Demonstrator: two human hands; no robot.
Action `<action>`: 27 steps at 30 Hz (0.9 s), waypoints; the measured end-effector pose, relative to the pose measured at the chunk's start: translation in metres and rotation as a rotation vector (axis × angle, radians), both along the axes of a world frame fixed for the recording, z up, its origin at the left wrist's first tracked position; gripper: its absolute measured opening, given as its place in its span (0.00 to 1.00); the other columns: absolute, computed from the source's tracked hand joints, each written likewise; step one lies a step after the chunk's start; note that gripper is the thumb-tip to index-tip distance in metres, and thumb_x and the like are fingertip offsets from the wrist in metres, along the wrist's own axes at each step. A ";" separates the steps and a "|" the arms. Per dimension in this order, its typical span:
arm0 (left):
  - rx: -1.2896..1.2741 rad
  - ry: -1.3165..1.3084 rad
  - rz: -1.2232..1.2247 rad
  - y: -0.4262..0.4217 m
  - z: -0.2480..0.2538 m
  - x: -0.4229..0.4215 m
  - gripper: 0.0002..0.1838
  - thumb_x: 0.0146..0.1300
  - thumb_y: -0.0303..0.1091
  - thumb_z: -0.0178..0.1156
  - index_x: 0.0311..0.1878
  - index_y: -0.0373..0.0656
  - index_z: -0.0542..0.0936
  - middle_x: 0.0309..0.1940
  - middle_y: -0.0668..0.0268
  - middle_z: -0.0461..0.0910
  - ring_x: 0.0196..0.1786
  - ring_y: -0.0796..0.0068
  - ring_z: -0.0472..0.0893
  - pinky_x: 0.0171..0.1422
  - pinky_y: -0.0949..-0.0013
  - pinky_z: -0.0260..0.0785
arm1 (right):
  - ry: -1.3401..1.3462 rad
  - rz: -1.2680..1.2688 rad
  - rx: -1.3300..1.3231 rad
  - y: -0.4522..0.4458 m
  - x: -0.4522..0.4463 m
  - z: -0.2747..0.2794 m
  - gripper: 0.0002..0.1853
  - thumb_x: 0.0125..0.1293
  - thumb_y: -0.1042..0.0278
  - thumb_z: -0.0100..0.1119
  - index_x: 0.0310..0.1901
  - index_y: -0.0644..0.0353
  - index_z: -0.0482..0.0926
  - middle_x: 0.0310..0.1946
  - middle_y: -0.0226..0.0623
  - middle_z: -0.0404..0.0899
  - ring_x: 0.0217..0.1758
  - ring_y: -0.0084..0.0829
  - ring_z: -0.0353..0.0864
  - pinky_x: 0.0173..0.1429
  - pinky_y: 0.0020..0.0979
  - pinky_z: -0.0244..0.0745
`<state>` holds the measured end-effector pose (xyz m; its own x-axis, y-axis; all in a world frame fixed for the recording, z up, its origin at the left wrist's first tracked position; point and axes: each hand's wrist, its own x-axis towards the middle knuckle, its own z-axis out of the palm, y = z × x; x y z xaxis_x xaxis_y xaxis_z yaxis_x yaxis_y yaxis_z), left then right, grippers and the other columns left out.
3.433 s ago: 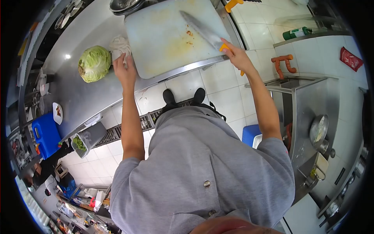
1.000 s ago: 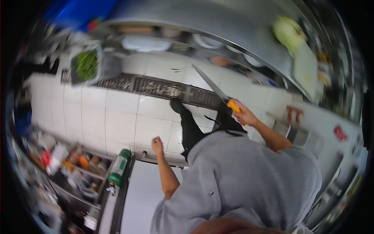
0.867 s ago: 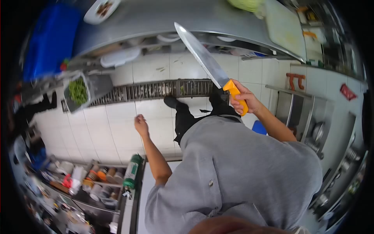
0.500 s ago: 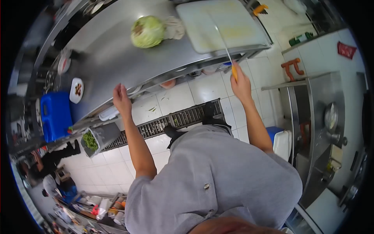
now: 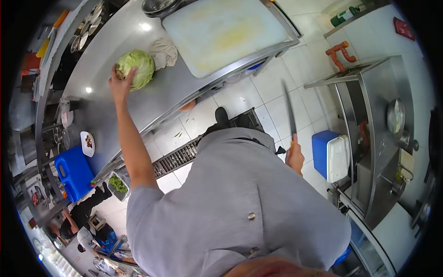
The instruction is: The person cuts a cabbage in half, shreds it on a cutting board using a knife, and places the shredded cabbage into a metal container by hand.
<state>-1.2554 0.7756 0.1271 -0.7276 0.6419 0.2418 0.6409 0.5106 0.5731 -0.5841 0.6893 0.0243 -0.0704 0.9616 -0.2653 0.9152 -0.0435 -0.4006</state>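
On the steel table, my left hand [image 5: 122,83] is wrapped round the near left side of a pale green cabbage [image 5: 142,69], thumb on top and fingers at its brownish stem end. A crumpled cloth [image 5: 164,53] lies against the cabbage's right side. Farther right is a large white cutting board [image 5: 226,34] with yellowish stains. My right hand [image 5: 295,157] hangs away from the table, low by my side, closed on the yellow handle of a knife [image 5: 290,111]. The blade points up and away from me over the tiled floor.
Dark bowls [image 5: 160,6] stand behind the board. A small white dish [image 5: 87,144] and a blue jerrycan [image 5: 74,173] are at the table's left end. A blue cooler [image 5: 325,156] and a steel counter [image 5: 383,106] stand right. Other people [image 5: 76,219] are at lower left.
My left hand has reached forward and left from the table edge onto the cabbage. My right hand has drawn the knife back from over the cutting board, down to my side. My view has shifted.
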 end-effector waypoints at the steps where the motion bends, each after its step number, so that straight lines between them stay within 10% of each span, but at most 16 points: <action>1: 0.061 -0.115 -0.062 0.006 -0.005 -0.001 0.42 0.58 0.51 0.73 0.71 0.39 0.69 0.59 0.47 0.74 0.61 0.54 0.77 0.62 0.59 0.72 | 0.128 0.029 0.269 0.007 -0.004 0.012 0.37 0.61 0.81 0.51 0.74 0.54 0.61 0.45 0.47 0.81 0.42 0.48 0.84 0.45 0.44 0.79; 5: 0.339 -0.779 -0.081 0.006 0.007 -0.019 0.46 0.57 0.46 0.74 0.74 0.41 0.63 0.67 0.47 0.70 0.66 0.56 0.74 0.63 0.62 0.74 | 0.537 -0.127 0.018 0.104 -0.045 0.026 0.28 0.63 0.82 0.50 0.67 0.58 0.67 0.33 0.39 0.77 0.27 0.30 0.78 0.30 0.32 0.74; 13: 0.696 -1.402 0.102 -0.019 -0.029 -0.053 0.38 0.65 0.60 0.54 0.73 0.52 0.64 0.70 0.59 0.69 0.70 0.47 0.69 0.67 0.31 0.63 | 1.029 -0.022 -0.172 0.178 -0.153 0.070 0.21 0.67 0.81 0.48 0.62 0.62 0.68 0.29 0.29 0.72 0.18 0.16 0.65 0.20 0.20 0.63; 20: 0.884 -1.497 -0.146 0.026 -0.048 -0.011 0.34 0.64 0.52 0.56 0.71 0.47 0.67 0.66 0.59 0.73 0.67 0.55 0.74 0.68 0.47 0.69 | 0.669 0.604 0.056 0.237 -0.320 0.098 0.22 0.66 0.77 0.49 0.62 0.59 0.65 0.34 0.57 0.78 0.38 0.60 0.79 0.41 0.51 0.71; 27: 0.496 -1.041 -0.458 0.153 0.031 0.105 0.37 0.58 0.48 0.69 0.71 0.49 0.71 0.63 0.54 0.72 0.65 0.58 0.75 0.68 0.59 0.70 | 0.636 0.430 -0.053 0.253 -0.269 0.123 0.21 0.66 0.75 0.51 0.61 0.60 0.65 0.28 0.59 0.77 0.35 0.63 0.79 0.38 0.50 0.72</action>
<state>-1.1501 0.9283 0.1584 -0.4521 0.8916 -0.0271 -0.1727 -0.0577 0.9833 -0.8527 0.9421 0.1473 -0.5899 0.8020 -0.0937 0.4499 0.2301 -0.8629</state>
